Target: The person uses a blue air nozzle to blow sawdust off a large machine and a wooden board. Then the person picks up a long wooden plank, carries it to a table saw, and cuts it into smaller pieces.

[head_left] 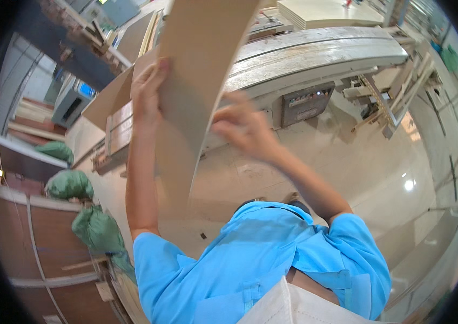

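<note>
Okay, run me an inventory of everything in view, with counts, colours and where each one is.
Board: one, tan, upper centre, in hand
Machine table: one, silver-grey, beyond the board
Control panel: one, dark grey, below the machine table
Stacked sheets: several, cream, top right of centre
Wood offcuts: several, brown and pale, right
Sacks: at least three, green, left
Cabinet with screen: one, grey, upper left
Panels: several, brown, lower left
Floor: one, pale, glossy, middle and right
Shirt: one, light blue, bottom centre
Left hand: one, bare, on board's left edge
Right hand: one, bare, blurred, by board's right edge; contact unclear
</note>
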